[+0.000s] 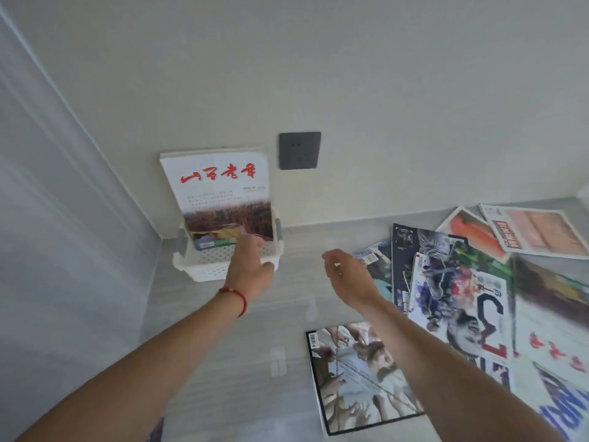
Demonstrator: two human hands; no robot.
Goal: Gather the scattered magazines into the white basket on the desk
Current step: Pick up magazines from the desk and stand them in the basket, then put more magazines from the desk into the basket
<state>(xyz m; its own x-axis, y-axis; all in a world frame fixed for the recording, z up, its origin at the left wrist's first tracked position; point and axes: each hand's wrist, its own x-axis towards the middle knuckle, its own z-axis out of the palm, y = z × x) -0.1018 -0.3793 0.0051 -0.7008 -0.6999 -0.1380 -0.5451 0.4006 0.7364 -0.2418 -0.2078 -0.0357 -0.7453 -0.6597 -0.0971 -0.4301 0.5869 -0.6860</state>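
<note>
Forearms reach in from the near edge over a pale grey desk (pixel 223 346). Near and right of centre lies a black-bordered magazine (pixel 360 378) showing many hands and a chain, flat on the desk under the right forearm. Further right, a heap of overlapping magazines (pixel 459 301) spreads toward the right edge, the top one bearing a large dark "3"; beyond them two orange-toned covers (pixel 535 231) lie by the far wall.

At mid distance the right hand (pixel 347 275) hovers above the desk with fingers loosely curled and nothing in it, just left of the heap. The left hand (pixel 251 269), a red cord bracelet (pixel 237 298) on its wrist, rests at the near right rim of the white basket (pixel 207 269); its thumb lies along the rim and its fingers go inside, out of sight, so whether they grasp anything cannot be told.

The basket stands at the far left of the desk against the wall. A white magazine with red characters (pixel 220 193) stands upright in it, leaning on the wall, with smaller items at its foot. A dark wall socket (pixel 299 150) sits just to its right.
</note>
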